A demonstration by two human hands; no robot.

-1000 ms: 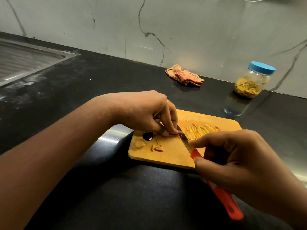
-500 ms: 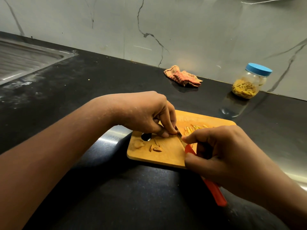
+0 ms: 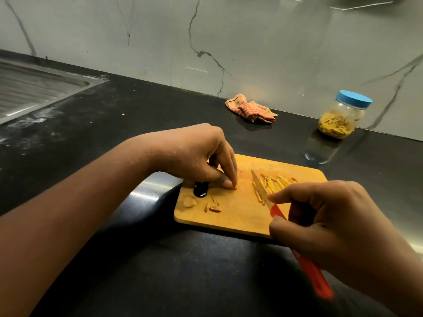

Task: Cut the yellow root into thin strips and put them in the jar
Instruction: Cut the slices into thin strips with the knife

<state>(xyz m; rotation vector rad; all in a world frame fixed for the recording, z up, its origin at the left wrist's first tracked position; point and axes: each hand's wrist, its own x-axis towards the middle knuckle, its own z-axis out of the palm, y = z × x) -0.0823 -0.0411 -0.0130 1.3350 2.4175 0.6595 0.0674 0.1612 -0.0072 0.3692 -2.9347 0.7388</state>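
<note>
A wooden cutting board lies on the black counter. My left hand pinches a tiny piece of yellow root against the board with thumb and fingertips. My right hand grips a red-handled knife, its blade tilted up beside a pile of thin yellow strips at the board's back right. Scraps of peel lie near the board's front left. The clear jar with a blue lid stands at the back right, closed, with yellow strips inside.
A striped orange cloth is bunched near the marble wall. A steel sink drainboard lies at the far left. The black counter stretches between the sink and the board.
The knife has moved right, away from my left hand, and now sits beside the cut strips. My left hand has stayed on the board with the small root piece.
</note>
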